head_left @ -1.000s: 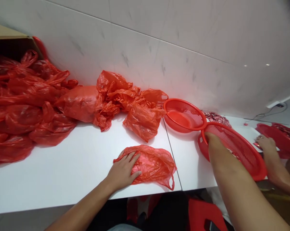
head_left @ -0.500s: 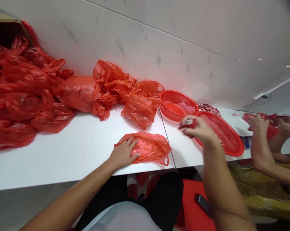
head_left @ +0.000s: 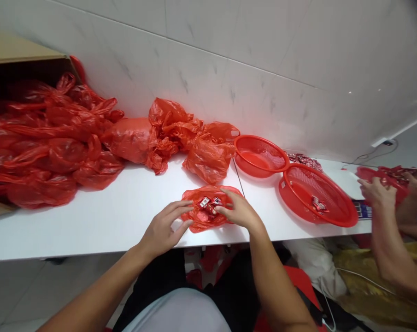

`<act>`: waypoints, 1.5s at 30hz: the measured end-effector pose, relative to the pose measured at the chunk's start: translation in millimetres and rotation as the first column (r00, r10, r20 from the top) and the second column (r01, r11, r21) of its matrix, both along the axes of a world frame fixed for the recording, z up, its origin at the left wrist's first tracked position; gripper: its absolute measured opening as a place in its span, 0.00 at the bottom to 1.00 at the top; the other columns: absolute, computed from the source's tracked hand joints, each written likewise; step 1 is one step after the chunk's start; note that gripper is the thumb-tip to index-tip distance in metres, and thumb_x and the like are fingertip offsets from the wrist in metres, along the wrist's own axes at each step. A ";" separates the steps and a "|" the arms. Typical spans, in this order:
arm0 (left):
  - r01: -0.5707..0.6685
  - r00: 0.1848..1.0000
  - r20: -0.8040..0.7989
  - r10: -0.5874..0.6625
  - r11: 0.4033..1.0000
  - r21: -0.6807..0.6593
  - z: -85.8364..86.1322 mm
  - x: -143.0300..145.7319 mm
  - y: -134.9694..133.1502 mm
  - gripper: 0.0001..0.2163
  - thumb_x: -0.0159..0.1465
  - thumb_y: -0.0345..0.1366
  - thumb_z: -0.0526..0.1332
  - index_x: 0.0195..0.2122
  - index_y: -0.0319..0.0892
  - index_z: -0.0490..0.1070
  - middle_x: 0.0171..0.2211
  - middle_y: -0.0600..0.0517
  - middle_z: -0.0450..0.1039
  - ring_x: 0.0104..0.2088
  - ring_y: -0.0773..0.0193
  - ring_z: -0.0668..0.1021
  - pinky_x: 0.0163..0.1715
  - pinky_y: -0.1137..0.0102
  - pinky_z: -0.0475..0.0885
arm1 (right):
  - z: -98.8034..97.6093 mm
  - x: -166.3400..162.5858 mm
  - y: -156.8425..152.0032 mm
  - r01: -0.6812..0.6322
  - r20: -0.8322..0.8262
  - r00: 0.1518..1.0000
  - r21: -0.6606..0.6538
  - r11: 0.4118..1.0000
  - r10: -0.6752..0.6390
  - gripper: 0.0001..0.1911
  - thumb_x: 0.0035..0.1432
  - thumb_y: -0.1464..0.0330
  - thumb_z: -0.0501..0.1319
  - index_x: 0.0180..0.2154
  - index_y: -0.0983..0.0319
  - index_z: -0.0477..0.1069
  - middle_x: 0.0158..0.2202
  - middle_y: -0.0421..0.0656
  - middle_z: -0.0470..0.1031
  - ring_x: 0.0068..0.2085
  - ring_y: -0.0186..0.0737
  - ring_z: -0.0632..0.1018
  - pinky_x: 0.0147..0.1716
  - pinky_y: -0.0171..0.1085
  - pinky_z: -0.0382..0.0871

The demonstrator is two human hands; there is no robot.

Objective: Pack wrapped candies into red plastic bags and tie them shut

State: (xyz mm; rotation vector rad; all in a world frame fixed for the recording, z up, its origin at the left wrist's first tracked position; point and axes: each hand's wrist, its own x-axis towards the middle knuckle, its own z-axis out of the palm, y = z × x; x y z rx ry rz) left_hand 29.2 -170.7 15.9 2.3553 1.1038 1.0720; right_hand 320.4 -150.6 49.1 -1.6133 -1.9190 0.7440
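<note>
Several small red-and-white wrapped packets [head_left: 205,202] lie on a flattened red plastic bag [head_left: 198,226] on the white table in front of me. At the bag's left edge is my left hand [head_left: 163,228], fingers apart and holding nothing. My right hand [head_left: 242,213] reaches over the bag's right part, thumb beside the packets and fingers spread. Its fingertips are close to the packets; whether they touch them I cannot make out.
Tied red bags [head_left: 56,152] spill from a cardboard box [head_left: 25,48] at left. More red bags [head_left: 210,159] lie along the wall. Two red plastic baskets stand right: a rear one [head_left: 260,171] and a front one [head_left: 346,210] with a few packets. A co-worker's hands [head_left: 381,196] hold red items beyond.
My right hand has come left from near the baskets, and the packets it held now lie on the bag. My left hand has lifted off the bag's left side. The view has shifted slightly.
</note>
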 end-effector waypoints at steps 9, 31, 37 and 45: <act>-0.414 0.910 -0.130 0.394 0.849 -0.329 -16.3 -1.1 35.1 0.17 0.68 0.47 0.60 0.52 0.44 0.74 0.44 0.48 0.81 0.43 0.53 0.81 0.45 0.60 0.76 | -39.2 43.9 -36.2 0.526 0.225 0.825 0.027 0.850 -0.518 0.26 0.50 0.53 0.70 0.48 0.60 0.80 0.48 0.56 0.82 0.50 0.65 0.81 0.48 0.57 0.74; 0.546 0.818 0.306 -0.487 0.825 -0.148 169.6 66.1 16.1 0.07 0.69 0.38 0.66 0.44 0.48 0.84 0.61 0.45 0.73 0.65 0.49 0.71 0.63 0.56 0.70 | 78.9 -39.8 -59.0 -0.129 -0.586 0.776 0.214 0.968 0.233 0.35 0.52 0.60 0.77 0.60 0.55 0.72 0.38 0.41 0.80 0.43 0.47 0.82 0.47 0.45 0.77; 0.415 0.899 0.206 -0.386 0.902 -0.117 158.5 60.6 15.4 0.08 0.71 0.37 0.63 0.45 0.44 0.81 0.51 0.46 0.80 0.55 0.54 0.79 0.55 0.63 0.75 | 69.3 -50.4 -49.6 -0.029 -0.618 0.777 0.149 0.988 0.116 0.23 0.72 0.52 0.56 0.37 0.61 0.80 0.33 0.42 0.78 0.40 0.42 0.79 0.47 0.40 0.74; 0.285 0.898 0.367 -0.241 0.956 -0.072 113.6 60.0 16.3 0.07 0.67 0.36 0.69 0.32 0.42 0.80 0.33 0.51 0.79 0.34 0.64 0.80 0.39 0.69 0.75 | 51.6 -28.4 -40.4 0.034 -0.641 0.767 0.025 0.999 -0.010 0.27 0.71 0.42 0.52 0.45 0.56 0.76 0.32 0.38 0.74 0.32 0.37 0.74 0.33 0.35 0.71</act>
